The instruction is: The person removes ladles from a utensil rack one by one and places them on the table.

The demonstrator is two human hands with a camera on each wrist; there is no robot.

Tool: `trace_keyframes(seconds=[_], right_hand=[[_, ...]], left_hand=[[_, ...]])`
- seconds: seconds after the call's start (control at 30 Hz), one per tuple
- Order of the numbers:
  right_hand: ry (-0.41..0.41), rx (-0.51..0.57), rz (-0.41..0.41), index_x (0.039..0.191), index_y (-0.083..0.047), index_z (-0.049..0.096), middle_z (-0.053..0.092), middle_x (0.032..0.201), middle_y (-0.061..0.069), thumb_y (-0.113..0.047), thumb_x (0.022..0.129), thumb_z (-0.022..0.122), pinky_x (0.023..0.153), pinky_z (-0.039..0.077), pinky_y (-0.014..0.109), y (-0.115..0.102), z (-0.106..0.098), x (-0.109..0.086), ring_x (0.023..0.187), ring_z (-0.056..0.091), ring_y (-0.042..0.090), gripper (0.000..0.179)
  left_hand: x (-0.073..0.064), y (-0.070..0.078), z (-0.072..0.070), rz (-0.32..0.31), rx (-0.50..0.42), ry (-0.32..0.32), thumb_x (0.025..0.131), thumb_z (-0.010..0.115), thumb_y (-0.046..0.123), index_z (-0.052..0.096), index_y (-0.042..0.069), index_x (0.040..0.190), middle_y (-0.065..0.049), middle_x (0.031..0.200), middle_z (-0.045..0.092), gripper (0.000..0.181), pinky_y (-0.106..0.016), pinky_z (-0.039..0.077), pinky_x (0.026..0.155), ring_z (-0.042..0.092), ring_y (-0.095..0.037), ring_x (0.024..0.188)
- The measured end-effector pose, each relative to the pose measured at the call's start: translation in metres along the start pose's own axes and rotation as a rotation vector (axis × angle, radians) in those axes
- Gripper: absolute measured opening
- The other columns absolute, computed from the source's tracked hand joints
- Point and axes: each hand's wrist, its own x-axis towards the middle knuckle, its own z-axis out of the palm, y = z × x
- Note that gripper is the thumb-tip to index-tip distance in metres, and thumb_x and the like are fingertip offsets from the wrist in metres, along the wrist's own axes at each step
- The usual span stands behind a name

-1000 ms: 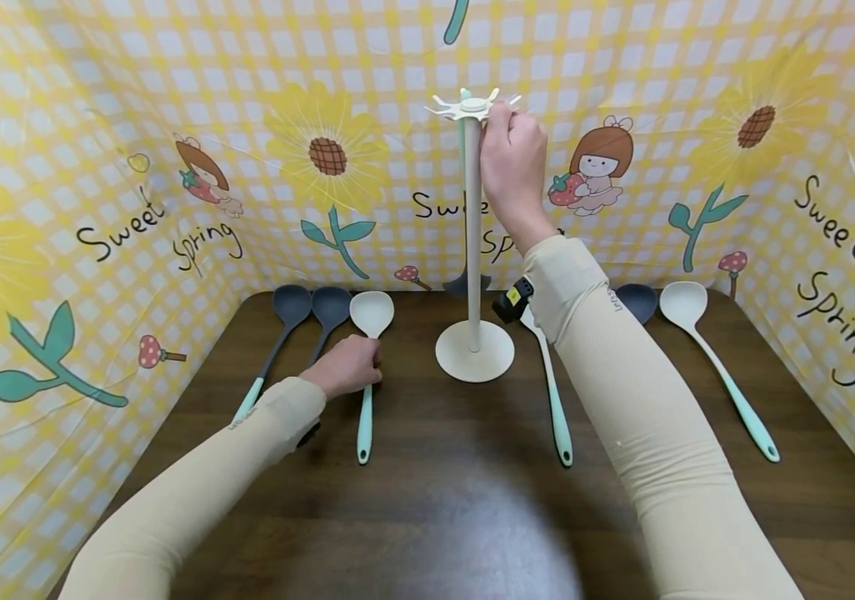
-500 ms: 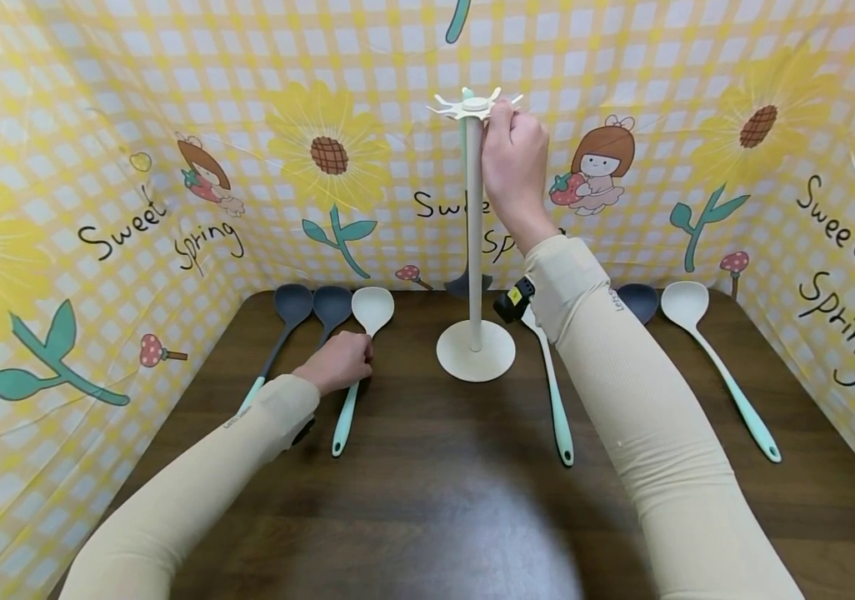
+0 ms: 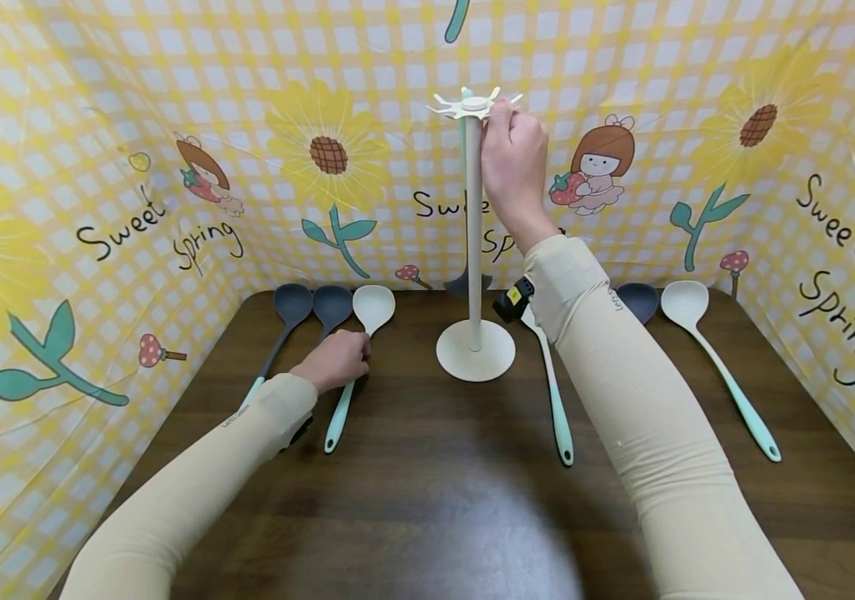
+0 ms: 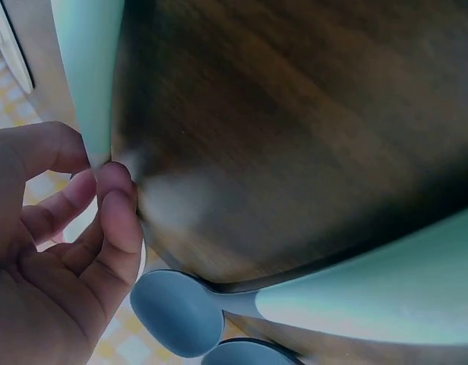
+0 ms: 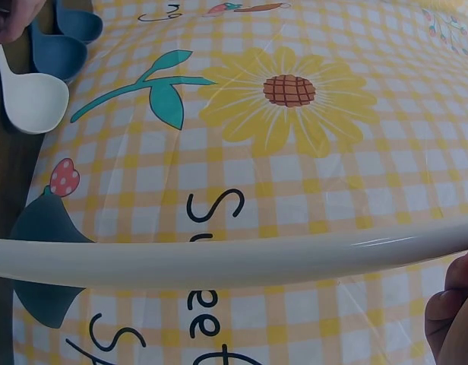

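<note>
My left hand (image 3: 333, 360) pinches a white ladle (image 3: 373, 308) with a mint handle (image 4: 90, 68), where the handle meets the white neck. The ladle lies slanted on the table, bowl away from me. My right hand (image 3: 515, 154) grips the edge of the hook ring (image 3: 475, 106) on top of a cream utensil stand (image 3: 475, 250); its fingertips are partly hidden. Behind the post hangs a dark utensil (image 5: 52, 217), its mint handle up at the hooks. Left of the white ladle are two dark ladles (image 3: 292, 304) (image 3: 332, 307), side by side.
Right of the stand lie a white-necked utensil (image 3: 558, 417), its head hidden by my right wrist, a dark ladle (image 3: 637, 302) partly behind my sleeve, and another white ladle (image 3: 686, 302). A checked, flowered cloth (image 3: 397, 50) surrounds the brown table (image 3: 427, 500).
The handle end of the white ladle in my left hand has swung left, and the hand has shifted slightly left with it. My right hand keeps its hold on the stand's top.
</note>
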Motion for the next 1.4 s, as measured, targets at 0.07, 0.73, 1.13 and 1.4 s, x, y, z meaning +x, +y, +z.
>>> trace_keyframes(seconds=[0.07, 0.73, 1.13, 1.4], right_hand=[[-0.002, 0.003, 0.0, 0.06, -0.013, 0.041, 0.036, 0.052, -0.003, -0.027, 0.108, 0.035, 0.048, 0.03, 0.027, 0.0, 0.001, 0.0, 0.048, 0.035, 0.012, 0.05], [0.016, 0.01, 0.02, 0.057, -0.014, 0.041, 0.036, 0.051, -0.003, -0.029, 0.107, 0.037, 0.051, 0.031, 0.027, 0.001, -0.008, 0.001, 0.049, 0.036, 0.012, 0.052], [-0.002, -0.012, 0.028, 0.06, -0.014, 0.042, 0.036, 0.053, -0.003, -0.029, 0.107, 0.036, 0.051, 0.031, 0.028, 0.0, -0.001, 0.0, 0.05, 0.037, 0.013, 0.05], [0.003, -0.012, 0.013, 0.06, -0.014, 0.041, 0.036, 0.054, -0.002, -0.028, 0.107, 0.037, 0.051, 0.032, 0.029, 0.001, -0.002, 0.002, 0.051, 0.037, 0.014, 0.049]], left_hand=[[-0.001, 0.0, -0.001, -0.008, -0.003, -0.009, 0.08, 0.071, 0.011, 0.066, 0.005, 0.095, -0.003, 0.08, 0.065, 0.016, -0.034, 0.049, 0.066, 0.059, -0.018, 0.071], [0.031, 0.091, -0.048, 0.115, -0.209, 0.353, 0.095, 0.056, 0.023, 0.061, 0.012, 0.108, -0.001, 0.097, 0.063, 0.018, -0.037, 0.051, 0.078, 0.06, -0.019, 0.085], [0.073, 0.128, -0.102, 0.181, -0.629, 0.291, 0.104, 0.046, 0.023, 0.047, 0.018, 0.15, -0.004, 0.137, 0.06, 0.046, -0.035, 0.052, 0.065, 0.063, -0.025, 0.075], [0.091, 0.141, -0.105, 0.23, -1.002, 0.191, 0.103, 0.043, 0.006, 0.053, 0.006, 0.14, -0.013, 0.12, 0.063, 0.038, -0.032, 0.05, 0.057, 0.057, -0.026, 0.061]])
